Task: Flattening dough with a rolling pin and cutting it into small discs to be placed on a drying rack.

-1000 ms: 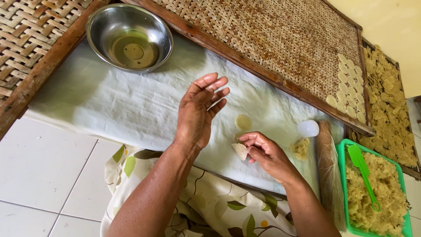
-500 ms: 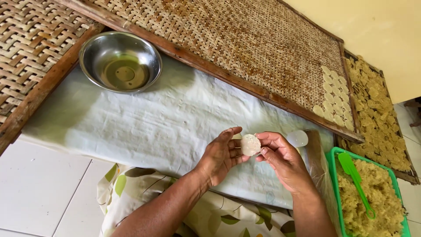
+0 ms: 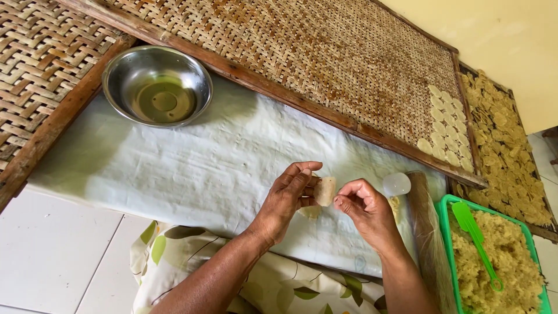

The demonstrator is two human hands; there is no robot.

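Pinching a small pale flattened disc of dough just below the middle of the frame, lifted above the white plastic sheet covering the worktop. Left hand gripping the disc's left edge, fingers pressed together on it; right hand curled just beside its right edge, fingertips pressed together, whether touching the dough hard to tell. Lying under the hands, a scrap of dough on the sheet; just right, a small clear round cup and a plastic-wrapped wooden roller. Sitting at lower right, a green plastic tub of yellowish mash with a green spatula. Standing at upper left, a steel bowl holding some oil. Judging progress: only a few columns of discs laid at the right end of the large woven bamboo tray, most of it bare, a fuller tray at far right, much mash remaining.
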